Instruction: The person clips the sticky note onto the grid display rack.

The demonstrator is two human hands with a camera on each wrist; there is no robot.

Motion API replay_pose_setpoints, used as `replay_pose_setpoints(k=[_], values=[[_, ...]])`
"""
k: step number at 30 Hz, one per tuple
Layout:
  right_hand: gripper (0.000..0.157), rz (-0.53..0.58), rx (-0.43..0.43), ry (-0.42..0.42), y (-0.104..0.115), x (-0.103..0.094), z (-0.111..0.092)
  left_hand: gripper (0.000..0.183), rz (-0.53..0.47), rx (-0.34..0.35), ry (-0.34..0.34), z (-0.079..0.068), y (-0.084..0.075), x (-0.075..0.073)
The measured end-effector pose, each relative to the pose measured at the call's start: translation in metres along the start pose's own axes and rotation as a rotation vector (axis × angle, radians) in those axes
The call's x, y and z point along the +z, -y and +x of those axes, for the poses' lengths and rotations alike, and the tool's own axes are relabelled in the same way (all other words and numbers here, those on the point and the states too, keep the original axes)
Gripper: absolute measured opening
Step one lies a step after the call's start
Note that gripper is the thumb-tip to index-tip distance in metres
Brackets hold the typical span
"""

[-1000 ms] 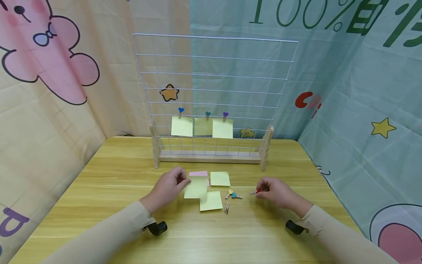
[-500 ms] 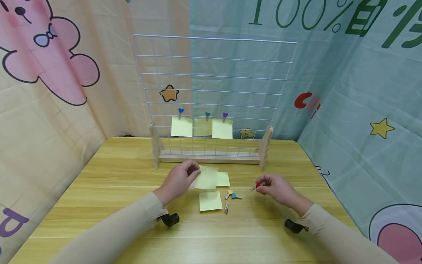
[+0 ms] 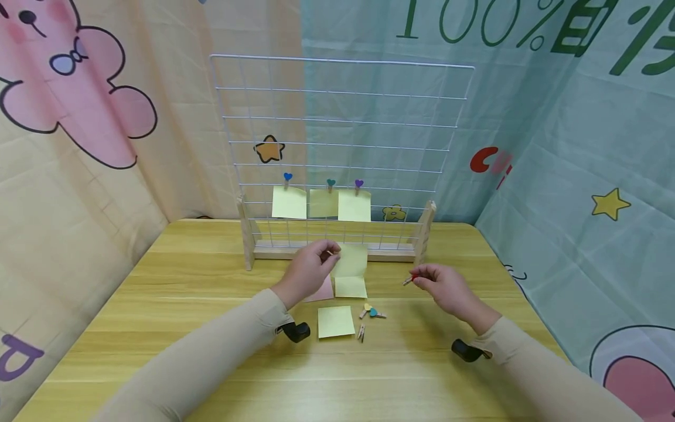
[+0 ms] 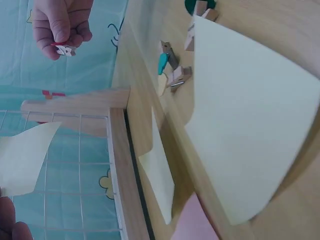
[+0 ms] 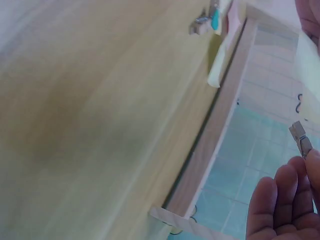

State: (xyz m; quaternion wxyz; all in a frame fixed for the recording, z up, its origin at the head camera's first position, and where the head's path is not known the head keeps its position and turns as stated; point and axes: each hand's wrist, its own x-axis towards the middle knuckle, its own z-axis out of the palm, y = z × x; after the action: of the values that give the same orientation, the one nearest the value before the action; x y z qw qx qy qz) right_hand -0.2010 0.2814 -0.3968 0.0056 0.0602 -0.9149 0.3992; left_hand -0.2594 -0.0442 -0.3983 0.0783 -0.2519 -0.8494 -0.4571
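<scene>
Raised yellow note (image 3: pixel 352 261): pinched near its left edge by the left hand (image 3: pixel 307 274), before the rack, toward the table's (image 3: pixel 327 381) far edge.
Red clothespin (image 3: pixel 408 281): pinched by the right hand (image 3: pixel 448 290), apart to the note's right, long axis slanting, tip leftward.
Wire grid rack (image 3: pixel 392 256): near the far edge, bearing three clipped yellow notes (image 3: pixel 289 203).

A beige cloth (image 3: pixel 174 158) hangs left of and behind the wooden table (image 3: pixel 401 375); a blue-green cloth (image 3: pixel 554 187) hangs behind and right of it. The beige shows a pink bear (image 3: pixel 92 111) and purple letter (image 3: pixel 25 346) left of the table, and an orange star (image 3: pixel 269 150) above its back edge. The blue-green shows green lettering (image 3: pixel 582 28) high above the table and a yellow star (image 3: pixel 610 204) to its right.
</scene>
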Motion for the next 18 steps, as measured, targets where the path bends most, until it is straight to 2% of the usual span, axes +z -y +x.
replay_pose_setpoints(k=[7, 13, 18], values=[[0.025, -0.024, -0.009, -0.11, 0.016, -0.016, 0.01, 0.016, -0.005, 0.023, 0.003, 0.028, -0.018, 0.008], [0.025, -0.074, -0.063, -0.201, 0.027, -0.026, 0.021, 0.02, 0.013, 0.043, -0.021, 0.051, -0.032, 0.012], [0.023, -0.082, -0.106, -0.243, 0.035, -0.032, 0.031, 0.021, 0.017, 0.061, -0.037, 0.067, -0.041, 0.014]])
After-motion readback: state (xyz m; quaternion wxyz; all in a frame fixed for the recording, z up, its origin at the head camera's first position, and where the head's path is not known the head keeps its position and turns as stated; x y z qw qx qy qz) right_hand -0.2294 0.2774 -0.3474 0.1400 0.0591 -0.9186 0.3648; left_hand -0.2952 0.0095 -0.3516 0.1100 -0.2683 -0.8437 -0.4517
